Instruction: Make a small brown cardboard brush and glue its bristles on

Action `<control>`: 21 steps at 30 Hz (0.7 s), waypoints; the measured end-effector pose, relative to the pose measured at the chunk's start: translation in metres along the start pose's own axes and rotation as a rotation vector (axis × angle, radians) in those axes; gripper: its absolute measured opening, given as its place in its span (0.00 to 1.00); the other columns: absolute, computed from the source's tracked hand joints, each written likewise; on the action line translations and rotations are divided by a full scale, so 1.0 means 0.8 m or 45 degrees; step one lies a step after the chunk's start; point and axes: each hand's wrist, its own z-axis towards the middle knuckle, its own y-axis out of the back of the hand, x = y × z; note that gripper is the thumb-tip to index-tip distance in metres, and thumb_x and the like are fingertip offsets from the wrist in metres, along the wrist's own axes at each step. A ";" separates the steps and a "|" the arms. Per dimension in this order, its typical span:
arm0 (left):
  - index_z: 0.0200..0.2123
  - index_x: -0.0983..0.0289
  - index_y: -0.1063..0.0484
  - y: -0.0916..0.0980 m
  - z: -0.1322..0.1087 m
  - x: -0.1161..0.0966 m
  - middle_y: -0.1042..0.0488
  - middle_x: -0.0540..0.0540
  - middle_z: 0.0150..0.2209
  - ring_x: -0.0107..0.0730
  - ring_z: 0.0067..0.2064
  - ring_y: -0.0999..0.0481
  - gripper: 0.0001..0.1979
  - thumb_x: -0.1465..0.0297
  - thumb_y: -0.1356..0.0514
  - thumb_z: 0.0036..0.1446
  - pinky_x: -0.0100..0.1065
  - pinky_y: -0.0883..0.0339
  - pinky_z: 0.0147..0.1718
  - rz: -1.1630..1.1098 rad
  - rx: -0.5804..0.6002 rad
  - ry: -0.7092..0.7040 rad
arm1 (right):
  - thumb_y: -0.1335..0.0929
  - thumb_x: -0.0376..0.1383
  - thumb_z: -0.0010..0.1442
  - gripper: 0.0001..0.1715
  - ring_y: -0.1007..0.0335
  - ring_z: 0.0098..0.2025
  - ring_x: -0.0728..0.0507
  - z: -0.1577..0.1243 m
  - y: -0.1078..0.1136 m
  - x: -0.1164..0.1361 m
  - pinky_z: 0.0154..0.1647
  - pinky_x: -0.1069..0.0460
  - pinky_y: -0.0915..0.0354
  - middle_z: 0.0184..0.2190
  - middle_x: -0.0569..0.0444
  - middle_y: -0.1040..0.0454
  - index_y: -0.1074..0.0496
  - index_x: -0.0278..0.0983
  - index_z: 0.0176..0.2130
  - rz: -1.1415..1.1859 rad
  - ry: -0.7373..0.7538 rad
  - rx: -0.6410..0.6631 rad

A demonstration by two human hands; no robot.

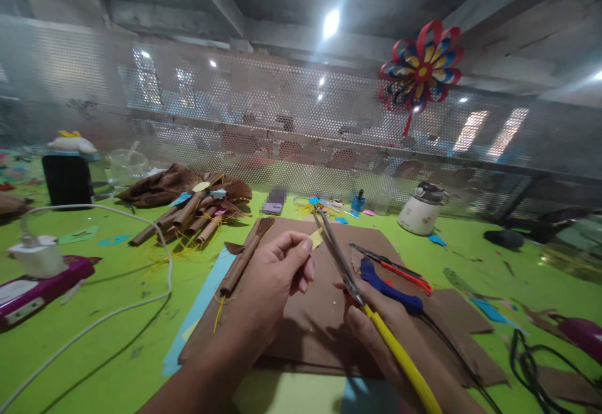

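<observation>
My left hand (pixel 270 282) pinches a small piece of yellow paper (pixel 316 239) between thumb and fingers. In my right hand (pixel 376 323) is a pair of scissors (pixel 339 256) with yellow handles, its blades pointing up and away beside the paper. Both hands are above a stack of brown paper (pixel 320 332). A rolled brown paper tube (pixel 241 265) with a fringed end lies left of my left hand. Past my right hand rest a blue glue gun (pixel 388 286) with a black cord and a red utility knife (pixel 399 270).
More brown paper tubes (pixel 190 216) with yellow strings lie at the back left. A white cable (pixel 170 257) loops from a charger on a purple power strip (pixel 47 285). A white kettle-like container (pixel 421 208) stands back right. Black cord (pixel 527 364) coils at the right.
</observation>
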 end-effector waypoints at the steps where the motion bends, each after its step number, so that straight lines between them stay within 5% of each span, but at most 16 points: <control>1: 0.29 0.65 0.34 0.000 0.000 0.000 0.34 0.47 0.20 0.18 0.20 0.40 0.10 0.65 0.43 0.56 0.22 0.49 0.19 0.006 0.001 0.005 | 0.39 0.40 0.63 0.14 0.30 0.38 0.45 0.000 0.000 -0.001 0.37 0.51 0.32 0.39 0.50 0.28 0.30 0.37 0.45 0.004 -0.001 0.000; 5: 0.29 0.65 0.33 -0.002 -0.001 -0.001 0.31 0.48 0.21 0.20 0.20 0.38 0.09 0.65 0.43 0.56 0.24 0.48 0.20 0.018 0.019 0.012 | 0.37 0.39 0.62 0.16 0.32 0.44 0.44 -0.002 -0.001 -0.005 0.43 0.45 0.33 0.48 0.48 0.33 0.34 0.36 0.49 0.016 -0.015 0.004; 13: 0.28 0.66 0.27 -0.001 -0.001 0.002 0.28 0.54 0.27 0.29 0.31 0.32 0.09 0.66 0.41 0.53 0.31 0.39 0.32 0.124 0.006 -0.033 | 0.37 0.39 0.62 0.17 0.32 0.44 0.43 -0.001 0.001 -0.001 0.43 0.44 0.33 0.48 0.48 0.33 0.34 0.35 0.49 0.027 -0.049 -0.013; 21: 0.31 0.64 0.23 0.000 0.001 0.004 0.28 0.53 0.30 0.30 0.32 0.35 0.08 0.66 0.39 0.50 0.32 0.42 0.34 0.175 -0.051 -0.004 | 0.39 0.45 0.62 0.21 0.29 0.32 0.46 0.001 -0.002 0.003 0.31 0.52 0.30 0.31 0.51 0.28 0.32 0.36 0.49 0.064 -0.053 -0.049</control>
